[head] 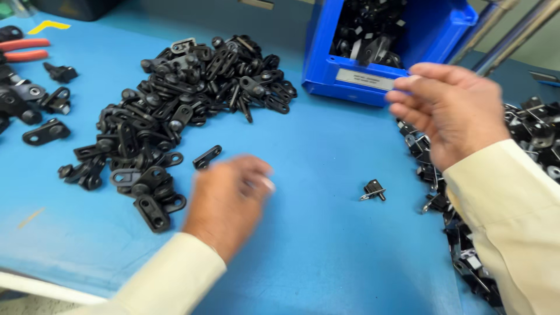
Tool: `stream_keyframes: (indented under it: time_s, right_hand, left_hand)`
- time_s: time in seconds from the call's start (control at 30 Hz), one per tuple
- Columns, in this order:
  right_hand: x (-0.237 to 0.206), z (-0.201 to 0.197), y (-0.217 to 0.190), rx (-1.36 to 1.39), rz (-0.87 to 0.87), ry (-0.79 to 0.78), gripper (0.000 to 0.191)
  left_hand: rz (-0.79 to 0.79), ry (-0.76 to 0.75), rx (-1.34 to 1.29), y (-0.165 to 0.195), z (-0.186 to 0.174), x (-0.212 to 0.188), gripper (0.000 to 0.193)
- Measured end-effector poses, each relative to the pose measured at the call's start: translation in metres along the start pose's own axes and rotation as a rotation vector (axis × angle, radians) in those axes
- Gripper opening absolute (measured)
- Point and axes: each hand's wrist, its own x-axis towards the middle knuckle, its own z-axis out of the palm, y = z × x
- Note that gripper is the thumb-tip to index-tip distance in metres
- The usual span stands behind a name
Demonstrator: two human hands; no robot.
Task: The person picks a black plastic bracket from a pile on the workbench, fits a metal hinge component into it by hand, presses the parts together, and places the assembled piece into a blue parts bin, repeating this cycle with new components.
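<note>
Fingers (259, 175) of the left hand (224, 201) are curled loosely downward, blurred; cannot tell whether they pinch anything. The hand hovers low over the blue worktop (326, 245), just right of the near edge of a big heap of black plastic links (181, 99). One stray link (207, 157) lies just above the hand, apart from the heap. Cream sleeve (166, 283) covers the wrist.

Right hand (446, 111) is raised above the worktop, back of the hand toward the camera, fingers (408, 99) spread loosely and slightly bent, nothing seen between them. It sits in front of the near corner of a blue bin (431, 35), which holds more black parts and carries a pale label on its front wall.

A single small black clip with a metal tab (374, 190) lies alone on the worktop between the two hands, nearer the right, touched by neither.

A second pile of black and metal clips (525, 134) runs along the right side, partly hidden by the right sleeve. Far left: red-handled pliers (26, 49) and a few larger black fittings (35, 102), well apart from both hands.
</note>
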Motion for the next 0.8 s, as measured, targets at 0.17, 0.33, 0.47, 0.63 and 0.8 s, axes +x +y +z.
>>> stream_keyframes:
  time_s: [0.17,0.33,0.47,0.63,0.8]
  right_hand:
    - [-0.022,-0.049,0.046,-0.418,0.086,0.005,0.027]
    - [-0.041,-0.063,0.087,-0.721,0.108,-0.239,0.035]
    - [-0.043,-0.048,0.087,-0.977,0.075,-0.254,0.034]
    - [-0.048,-0.039,0.080,-1.096,-0.065,-0.358,0.034]
    - [-0.063,-0.040,0.079,-0.997,0.209,-0.222,0.030]
  left_hand:
    - [-0.051,0.140,0.408,-0.001,-0.027,0.034,0.026]
    - [-0.184,-0.062,0.788,0.003,-0.022,0.058,0.029]
    - [-0.180,-0.023,0.636,0.006,-0.020,0.063,0.030]
    - [0.213,-0.009,0.347,0.000,0.001,0.056,0.019]
    - [0.556,-0.295,0.099,-0.008,0.033,0.027,0.022]
